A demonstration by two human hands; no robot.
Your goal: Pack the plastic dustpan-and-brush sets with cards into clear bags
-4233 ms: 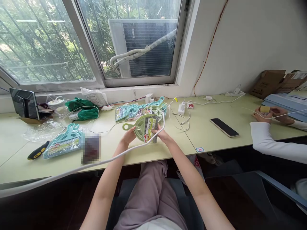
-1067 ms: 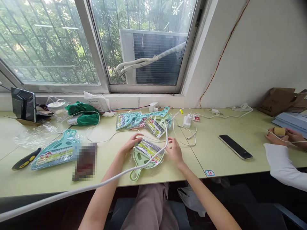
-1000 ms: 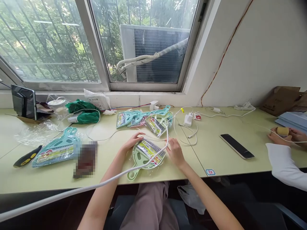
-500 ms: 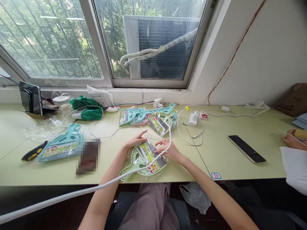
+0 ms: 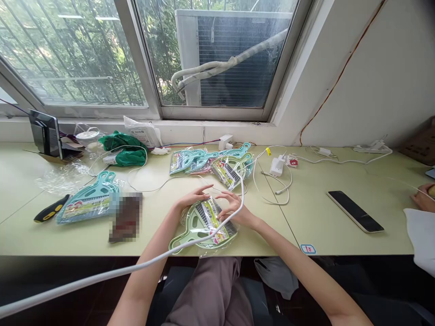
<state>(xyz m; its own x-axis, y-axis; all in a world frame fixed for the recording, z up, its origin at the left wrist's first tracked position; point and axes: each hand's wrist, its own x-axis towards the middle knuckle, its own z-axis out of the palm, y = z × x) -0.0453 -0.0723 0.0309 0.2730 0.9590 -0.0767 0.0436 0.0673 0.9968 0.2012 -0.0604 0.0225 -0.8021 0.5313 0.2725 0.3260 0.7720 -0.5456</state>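
Green dustpan (image 5: 193,229) lies aslant on the table (image 5: 268,210)

Its handle points near-left, its long axis running diagonally far-right. A clear wrapper (image 5: 220,248) encloses it with a brush (image 5: 233,229). The right hand (image 5: 238,213), fingers loosely curled, touches the wrapper; the left hand (image 5: 194,198), fingers partly spread, touches the far side.

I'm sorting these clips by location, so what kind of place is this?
Probably a shared workroom or office: a long table under a window holds several plastic-wrapped dustpan-and-brush sets, and a second person's hand shows at its right end.
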